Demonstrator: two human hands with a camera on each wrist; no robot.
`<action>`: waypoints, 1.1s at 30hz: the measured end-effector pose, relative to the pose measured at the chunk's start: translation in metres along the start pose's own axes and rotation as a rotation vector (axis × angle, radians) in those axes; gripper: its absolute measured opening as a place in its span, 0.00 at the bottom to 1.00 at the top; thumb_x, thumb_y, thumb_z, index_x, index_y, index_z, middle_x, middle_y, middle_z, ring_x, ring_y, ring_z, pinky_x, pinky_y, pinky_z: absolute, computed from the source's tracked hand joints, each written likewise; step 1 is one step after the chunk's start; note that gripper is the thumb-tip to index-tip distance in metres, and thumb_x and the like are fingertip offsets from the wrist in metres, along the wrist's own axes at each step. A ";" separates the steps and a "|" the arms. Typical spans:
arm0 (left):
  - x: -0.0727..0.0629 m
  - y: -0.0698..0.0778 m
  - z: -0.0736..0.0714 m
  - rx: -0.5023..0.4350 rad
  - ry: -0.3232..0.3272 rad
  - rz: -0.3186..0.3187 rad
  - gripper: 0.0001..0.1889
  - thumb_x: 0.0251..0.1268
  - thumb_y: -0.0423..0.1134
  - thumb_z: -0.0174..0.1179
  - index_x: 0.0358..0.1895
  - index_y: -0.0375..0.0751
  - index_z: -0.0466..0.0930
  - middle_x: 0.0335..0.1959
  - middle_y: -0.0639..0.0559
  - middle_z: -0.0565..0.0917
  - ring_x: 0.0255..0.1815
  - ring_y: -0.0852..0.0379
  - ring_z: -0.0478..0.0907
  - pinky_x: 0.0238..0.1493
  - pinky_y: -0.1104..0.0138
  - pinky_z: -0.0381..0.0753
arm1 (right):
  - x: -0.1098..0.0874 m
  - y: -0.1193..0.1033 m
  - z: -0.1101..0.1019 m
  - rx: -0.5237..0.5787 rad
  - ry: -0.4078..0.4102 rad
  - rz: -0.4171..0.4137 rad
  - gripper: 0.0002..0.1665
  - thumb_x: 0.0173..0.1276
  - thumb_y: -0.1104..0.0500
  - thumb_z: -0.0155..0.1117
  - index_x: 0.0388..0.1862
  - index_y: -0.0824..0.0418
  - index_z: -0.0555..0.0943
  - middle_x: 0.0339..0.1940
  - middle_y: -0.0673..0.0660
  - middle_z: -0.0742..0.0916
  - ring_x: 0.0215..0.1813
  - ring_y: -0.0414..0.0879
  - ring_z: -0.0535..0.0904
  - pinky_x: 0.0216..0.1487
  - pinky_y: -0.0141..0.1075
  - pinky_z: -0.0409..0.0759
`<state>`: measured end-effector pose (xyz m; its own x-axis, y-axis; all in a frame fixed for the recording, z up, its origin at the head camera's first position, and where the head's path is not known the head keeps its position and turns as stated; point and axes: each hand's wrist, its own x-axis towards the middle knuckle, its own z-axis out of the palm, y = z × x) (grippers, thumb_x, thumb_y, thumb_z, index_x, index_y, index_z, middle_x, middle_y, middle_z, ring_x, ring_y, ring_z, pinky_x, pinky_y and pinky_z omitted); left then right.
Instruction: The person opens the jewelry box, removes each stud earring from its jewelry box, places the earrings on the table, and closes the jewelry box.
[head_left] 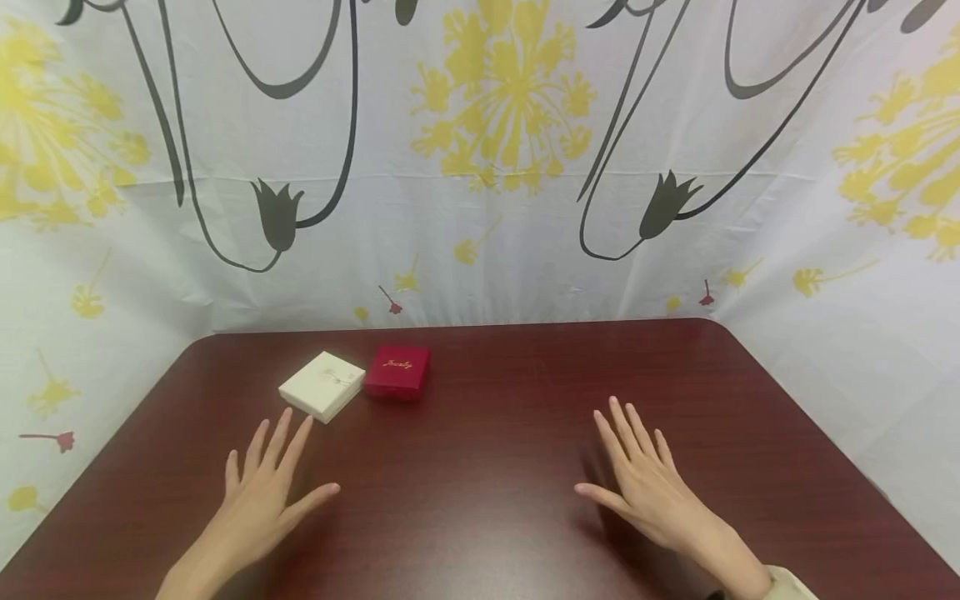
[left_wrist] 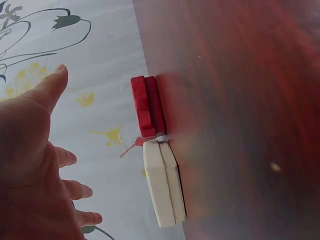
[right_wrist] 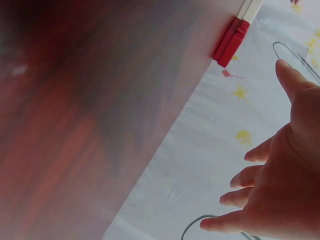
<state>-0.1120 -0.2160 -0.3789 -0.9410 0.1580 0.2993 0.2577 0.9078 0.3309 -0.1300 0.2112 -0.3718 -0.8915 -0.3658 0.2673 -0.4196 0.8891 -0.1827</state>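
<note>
A flat cream box (head_left: 321,385) with a small printed design lies on the table's left half, turned at an angle. Right beside it sits a red box (head_left: 398,372) with gold lettering on its lid. Both lids are on. My left hand (head_left: 258,500) is held over the table with fingers spread, its fingertips just in front of the cream box, nothing in it. On the right side my right hand (head_left: 652,487) hovers above its own shadow, fingers straight and thumb out, also holding nothing. The left wrist view shows the red box (left_wrist: 148,106) and cream box (left_wrist: 164,184) from the side.
Dark reddish-brown wood makes up the table (head_left: 480,467), which has rounded far corners. Behind it and along both sides hangs a white curtain (head_left: 495,250) printed with yellow and grey flowers. A pale sleeve (head_left: 787,586) shows at the right wrist.
</note>
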 end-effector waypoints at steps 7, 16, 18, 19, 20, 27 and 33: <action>0.017 0.006 -0.002 -0.013 -0.003 -0.011 0.42 0.53 0.59 0.56 0.67 0.42 0.51 0.66 0.36 0.53 0.64 0.35 0.46 0.53 0.36 0.46 | 0.021 -0.013 0.004 0.031 -0.056 -0.054 0.51 0.56 0.35 0.54 0.70 0.58 0.48 0.71 0.61 0.50 0.70 0.56 0.43 0.60 0.61 0.49; 0.039 0.014 0.007 -0.049 0.106 0.076 0.39 0.49 0.51 0.63 0.62 0.34 0.59 0.60 0.35 0.64 0.57 0.38 0.60 0.48 0.40 0.61 | 0.050 -0.033 0.013 0.076 -0.053 -0.151 0.49 0.58 0.35 0.52 0.69 0.62 0.52 0.70 0.63 0.54 0.69 0.57 0.48 0.60 0.59 0.55; 0.044 0.015 0.010 -0.070 0.114 0.081 0.38 0.49 0.49 0.64 0.61 0.33 0.60 0.59 0.35 0.65 0.57 0.39 0.61 0.48 0.40 0.63 | 0.057 -0.037 0.015 0.090 -0.055 -0.176 0.49 0.58 0.35 0.52 0.69 0.63 0.52 0.69 0.64 0.55 0.69 0.57 0.50 0.60 0.57 0.56; 0.047 0.015 0.012 -0.078 0.120 0.084 0.37 0.49 0.47 0.64 0.61 0.32 0.61 0.58 0.35 0.66 0.57 0.39 0.62 0.49 0.41 0.63 | 0.061 -0.039 0.017 0.094 -0.051 -0.192 0.49 0.58 0.36 0.52 0.68 0.64 0.53 0.69 0.64 0.56 0.69 0.57 0.51 0.60 0.56 0.57; 0.050 0.016 0.013 -0.085 0.127 0.088 0.37 0.48 0.46 0.65 0.60 0.32 0.61 0.57 0.35 0.66 0.56 0.39 0.63 0.49 0.41 0.64 | 0.064 -0.041 0.018 0.093 -0.045 -0.209 0.48 0.58 0.36 0.53 0.68 0.65 0.54 0.69 0.65 0.57 0.68 0.57 0.52 0.60 0.55 0.58; 0.066 0.014 0.020 -0.125 0.184 0.130 0.34 0.46 0.39 0.66 0.57 0.28 0.64 0.53 0.34 0.70 0.54 0.39 0.66 0.52 0.46 0.67 | 0.088 -0.053 0.030 0.088 0.009 -0.300 0.46 0.58 0.40 0.57 0.64 0.69 0.58 0.64 0.69 0.63 0.65 0.58 0.59 0.59 0.51 0.63; 0.078 0.011 0.028 -0.171 0.161 0.123 0.32 0.46 0.36 0.66 0.56 0.27 0.64 0.52 0.34 0.70 0.54 0.40 0.66 0.54 0.49 0.66 | 0.105 -0.063 0.037 0.113 -0.061 -0.274 0.46 0.59 0.39 0.56 0.65 0.69 0.57 0.65 0.68 0.62 0.65 0.57 0.60 0.60 0.50 0.62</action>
<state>-0.1885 -0.1823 -0.3773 -0.8566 0.1868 0.4809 0.4143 0.8046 0.4254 -0.2030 0.1064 -0.3674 -0.7495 -0.6067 0.2647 -0.6593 0.7199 -0.2169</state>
